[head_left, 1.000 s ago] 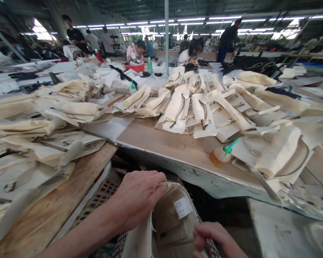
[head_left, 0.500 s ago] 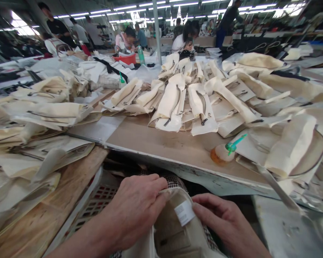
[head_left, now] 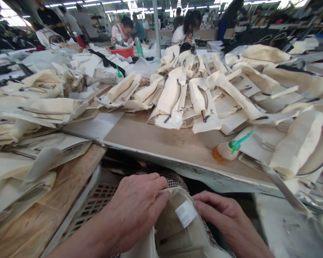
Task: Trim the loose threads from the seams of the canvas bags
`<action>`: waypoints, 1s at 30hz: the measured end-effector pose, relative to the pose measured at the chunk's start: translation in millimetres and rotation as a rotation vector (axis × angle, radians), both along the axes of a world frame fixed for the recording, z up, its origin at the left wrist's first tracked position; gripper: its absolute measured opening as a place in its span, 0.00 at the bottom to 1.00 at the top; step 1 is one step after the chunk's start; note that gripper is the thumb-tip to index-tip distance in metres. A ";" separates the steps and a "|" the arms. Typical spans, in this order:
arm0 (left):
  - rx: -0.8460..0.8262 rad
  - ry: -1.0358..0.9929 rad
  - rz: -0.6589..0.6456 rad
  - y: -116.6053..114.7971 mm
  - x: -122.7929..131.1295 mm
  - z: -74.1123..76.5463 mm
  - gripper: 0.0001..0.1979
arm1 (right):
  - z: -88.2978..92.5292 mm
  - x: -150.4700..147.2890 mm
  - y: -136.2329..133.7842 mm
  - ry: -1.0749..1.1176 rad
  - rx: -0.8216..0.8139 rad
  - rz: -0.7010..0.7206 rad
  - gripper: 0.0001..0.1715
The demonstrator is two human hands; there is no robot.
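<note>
A cream fabric bag [head_left: 174,234] lies in my lap with its mouth facing me, and a white printed label [head_left: 186,214] shows on its inner wall. My left hand [head_left: 142,208] is closed over the bag's upper left edge, fingers curled and pinching the rim. On the other side, my right hand [head_left: 220,215] pinches the rim beside the label between thumb and fingers. Under the bag there is dark checked cloth [head_left: 174,179]. The lower part of the bag runs out of view.
Several cream zippered pieces [head_left: 172,96] are heaped across the brown worktable [head_left: 156,138]. A glue bottle with a green nozzle [head_left: 224,152] stands near its front edge. A white plastic basket [head_left: 93,200] is at my left, by a wooden board [head_left: 51,200]. Other people work farther back.
The view has shifted slightly, so the table and background appear a little higher. Both hands keep their hold on the bag's rim, with hardly any movement.
</note>
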State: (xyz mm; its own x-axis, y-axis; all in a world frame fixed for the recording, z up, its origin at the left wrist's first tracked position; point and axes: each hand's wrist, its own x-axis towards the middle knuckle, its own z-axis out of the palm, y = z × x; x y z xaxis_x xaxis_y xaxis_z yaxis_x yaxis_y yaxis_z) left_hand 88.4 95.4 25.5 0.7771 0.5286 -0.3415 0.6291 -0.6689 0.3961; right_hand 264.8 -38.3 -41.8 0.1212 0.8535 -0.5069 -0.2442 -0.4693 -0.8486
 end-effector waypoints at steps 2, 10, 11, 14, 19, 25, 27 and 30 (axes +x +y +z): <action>0.002 -0.016 0.008 0.5 -1.2 -0.6 0.15 | -1.7 -1.2 -1.4 -0.004 0.013 0.020 0.21; 0.006 -0.068 0.133 -4.7 -11.9 11.0 0.15 | -7.5 -10.8 6.2 -0.348 0.196 0.048 0.21; 0.000 -0.065 0.156 -6.7 -15.4 15.4 0.15 | -5.2 -12.7 9.2 -0.386 0.220 0.065 0.21; -0.012 -0.062 0.234 -14.2 -29.8 30.0 0.16 | 7.2 -20.2 19.1 -0.497 0.317 0.125 0.21; 0.079 -0.195 0.389 -33.9 -58.0 53.5 0.17 | 36.8 -30.1 41.9 -0.577 0.483 0.190 0.21; 0.184 -0.271 0.615 -63.5 -83.0 66.5 0.14 | 57.8 -38.0 80.3 -0.590 0.692 0.304 0.16; 0.177 -0.252 0.636 -72.7 -91.6 60.7 0.13 | 50.4 -46.2 81.8 -0.587 0.722 0.355 0.17; 0.172 -0.193 0.624 -81.0 -103.1 44.4 0.13 | 23.5 -61.2 73.3 -0.574 0.750 0.390 0.19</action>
